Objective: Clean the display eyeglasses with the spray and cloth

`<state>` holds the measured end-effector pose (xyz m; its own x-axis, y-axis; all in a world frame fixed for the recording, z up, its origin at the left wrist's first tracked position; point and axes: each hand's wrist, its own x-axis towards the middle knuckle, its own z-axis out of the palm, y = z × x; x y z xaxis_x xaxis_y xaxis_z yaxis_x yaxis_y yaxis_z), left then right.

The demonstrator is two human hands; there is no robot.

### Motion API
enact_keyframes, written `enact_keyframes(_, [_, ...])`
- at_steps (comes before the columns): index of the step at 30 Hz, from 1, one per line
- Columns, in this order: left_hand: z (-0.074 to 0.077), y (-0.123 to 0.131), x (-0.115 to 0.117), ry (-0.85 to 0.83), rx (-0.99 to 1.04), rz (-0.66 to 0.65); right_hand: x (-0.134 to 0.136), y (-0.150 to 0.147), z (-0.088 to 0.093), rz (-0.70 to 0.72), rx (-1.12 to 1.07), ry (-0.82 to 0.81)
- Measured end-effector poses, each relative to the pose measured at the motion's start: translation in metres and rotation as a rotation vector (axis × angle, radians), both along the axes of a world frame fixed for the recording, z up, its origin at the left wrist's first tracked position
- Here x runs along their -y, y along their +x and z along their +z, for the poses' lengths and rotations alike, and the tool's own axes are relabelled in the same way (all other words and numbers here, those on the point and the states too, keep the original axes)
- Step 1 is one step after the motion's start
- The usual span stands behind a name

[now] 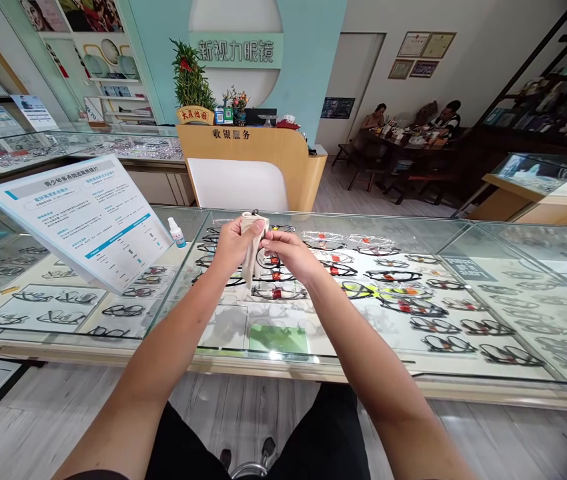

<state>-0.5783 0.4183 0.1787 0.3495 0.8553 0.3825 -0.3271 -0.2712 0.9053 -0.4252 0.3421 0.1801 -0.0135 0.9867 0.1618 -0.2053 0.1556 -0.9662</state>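
Observation:
My left hand (pixel 233 245) is closed on a cream cleaning cloth (pixel 251 261), thumb on top, with the cloth's end hanging down over the glass counter. My right hand (pixel 291 252) meets it from the right, its thumb and fingers pinching a thin dark-rimmed pair of glasses (pixel 265 252). Most of these glasses are hidden by the cloth and fingers. Both hands are held above the display case, over rows of eyeglass frames (pixel 279 293) under the glass. A small white spray bottle (pixel 177 233) stands on the counter left of my hands.
A large printed sign (pixel 83 217) leans on the counter at the left. Glass display cases (pixel 528 280) extend to the right. Beyond is a wooden cashier desk (pixel 258 150) with a plant (pixel 191 77). Two people sit at a dark table (pixel 403 143) at the back right.

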Motion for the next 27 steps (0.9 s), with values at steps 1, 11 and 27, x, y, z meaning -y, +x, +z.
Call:
enact_keyframes(1, [-0.001,0.001,0.0,-0.006,0.002,0.005,0.0,0.0,0.0,0.0,-0.004,-0.001])
enact_keyframes(11, [0.007,-0.012,-0.016,-0.151,-0.003,-0.337,0.002,0.007,0.011,-0.082,-0.032,-0.001])
enact_keyframes(27, [0.011,-0.012,-0.011,0.017,-0.141,-0.209,0.0,0.014,0.003,-0.003,0.114,0.046])
